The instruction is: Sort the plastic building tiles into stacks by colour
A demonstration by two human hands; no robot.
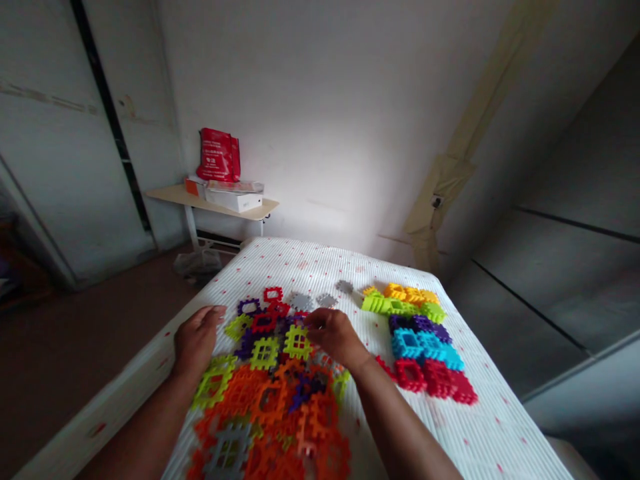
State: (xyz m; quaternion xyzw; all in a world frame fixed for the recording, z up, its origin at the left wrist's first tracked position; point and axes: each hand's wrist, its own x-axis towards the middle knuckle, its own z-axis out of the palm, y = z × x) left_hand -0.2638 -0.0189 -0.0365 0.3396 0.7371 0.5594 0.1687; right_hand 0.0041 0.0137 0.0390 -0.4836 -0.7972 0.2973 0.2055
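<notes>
Loose plastic interlocking blocks with toothed edges lie in a pile before me, many of them orange (270, 400). My right hand (339, 339) is over the pile's far right side, its fingers closed at the edge of a lime-green window block (297, 342). The fingertips are partly hidden. At the pile's left edge is my left hand (196, 339), empty, with its fingers stretched forward. Between the hands lie another lime-green block (265, 353), a red block (264, 323) and purple pieces. A grey window block (230, 450) rests close to me.
To the right, blocks stand in rows by colour: yellow (413, 293), lime green (400, 306), purple (425, 327), blue (427, 347) and red (435, 379). Grey pieces (301, 301) lie beyond the pile on the patterned bed cover (310, 257). A side table (170, 194) holds boxes and a red bag (219, 155).
</notes>
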